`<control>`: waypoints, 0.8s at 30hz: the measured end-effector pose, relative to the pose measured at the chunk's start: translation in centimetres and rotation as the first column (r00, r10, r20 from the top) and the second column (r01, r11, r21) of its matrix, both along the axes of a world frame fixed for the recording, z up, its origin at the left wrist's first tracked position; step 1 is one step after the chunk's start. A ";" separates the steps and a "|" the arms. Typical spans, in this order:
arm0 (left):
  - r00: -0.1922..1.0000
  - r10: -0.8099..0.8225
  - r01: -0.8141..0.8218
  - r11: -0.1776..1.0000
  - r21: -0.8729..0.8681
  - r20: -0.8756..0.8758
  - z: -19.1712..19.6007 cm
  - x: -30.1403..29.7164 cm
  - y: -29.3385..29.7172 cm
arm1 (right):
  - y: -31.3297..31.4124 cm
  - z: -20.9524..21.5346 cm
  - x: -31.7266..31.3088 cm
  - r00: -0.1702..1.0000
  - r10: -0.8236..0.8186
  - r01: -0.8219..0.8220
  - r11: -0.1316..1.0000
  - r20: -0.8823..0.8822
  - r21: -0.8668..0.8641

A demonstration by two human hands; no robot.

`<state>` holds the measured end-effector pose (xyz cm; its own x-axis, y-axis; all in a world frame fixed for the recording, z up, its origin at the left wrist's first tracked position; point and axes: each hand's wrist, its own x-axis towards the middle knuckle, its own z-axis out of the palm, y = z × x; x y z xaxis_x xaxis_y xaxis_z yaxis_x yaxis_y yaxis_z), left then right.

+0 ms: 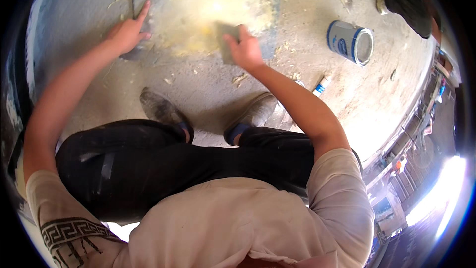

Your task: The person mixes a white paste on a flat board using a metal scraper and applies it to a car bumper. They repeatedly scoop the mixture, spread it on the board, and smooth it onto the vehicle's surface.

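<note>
a: item one, left hand (126, 32)?
b: i log it flat, fingers spread, pressing the left edge of the glue-smeared board (203, 7) on the floor (208, 79).
a: right hand (245, 49)?
b: closed around a scraper (228, 39) at the board's near edge; tin can (350, 42) well apart.

A dusty concrete floor (208, 84) carries a glue-smeared board (208, 5) at twelve o'clock, a tipped can (349, 41) and a small tube (321, 85) at two.
</note>
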<state>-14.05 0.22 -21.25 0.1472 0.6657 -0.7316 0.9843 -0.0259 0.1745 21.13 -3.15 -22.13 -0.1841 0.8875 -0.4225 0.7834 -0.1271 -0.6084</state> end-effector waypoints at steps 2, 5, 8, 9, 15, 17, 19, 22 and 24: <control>1.000 0.005 -0.005 1.000 0.003 0.010 0.0 -0.1 -0.2 | 2.2 -1.1 2.8 0.950 -0.312 0.306 0.928 -0.005 0.213; 0.998 -0.042 0.042 0.999 -0.013 -0.040 0.6 0.6 0.3 | 5.2 -2.3 7.2 0.881 -0.471 0.449 0.856 0.029 0.256; 0.994 -0.055 0.048 0.996 -0.073 -0.096 1.5 1.3 0.7 | 6.7 -2.4 7.3 0.880 -0.465 0.411 0.847 0.096 0.336; 0.992 -0.058 0.047 0.994 -0.097 -0.115 1.6 1.6 1.1 | 7.1 -2.4 7.2 0.889 -0.445 0.385 0.852 0.103 0.355; 0.993 -0.089 0.087 0.996 -0.033 -0.083 0.4 0.6 0.6 | 9.6 -1.9 5.2 0.925 -0.364 0.313 0.895 0.113 0.318; 0.994 -0.077 0.074 0.997 -0.038 -0.072 0.3 0.5 0.6 | 10.3 -2.0 4.7 0.942 -0.326 0.283 0.901 0.080 0.330; 0.996 -0.070 0.067 0.997 -0.049 -0.063 0.3 0.5 0.7 | 11.3 -2.0 4.0 0.962 -0.270 0.239 0.905 0.040 0.352; 0.997 -0.067 0.065 0.997 -0.051 -0.045 0.2 0.5 0.7 | 12.7 -2.2 2.9 0.969 -0.243 0.212 0.914 0.050 0.346; 0.998 -0.065 0.064 0.998 -0.026 -0.023 -0.1 0.2 0.4 | 13.1 -1.9 2.4 0.971 -0.231 0.198 0.925 0.067 0.325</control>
<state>-13.86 0.67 -21.33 0.1713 0.6364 -0.7521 0.9847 -0.0853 0.1521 23.56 9.91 -24.04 0.0546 0.9909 -0.1229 0.8188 -0.1149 -0.5625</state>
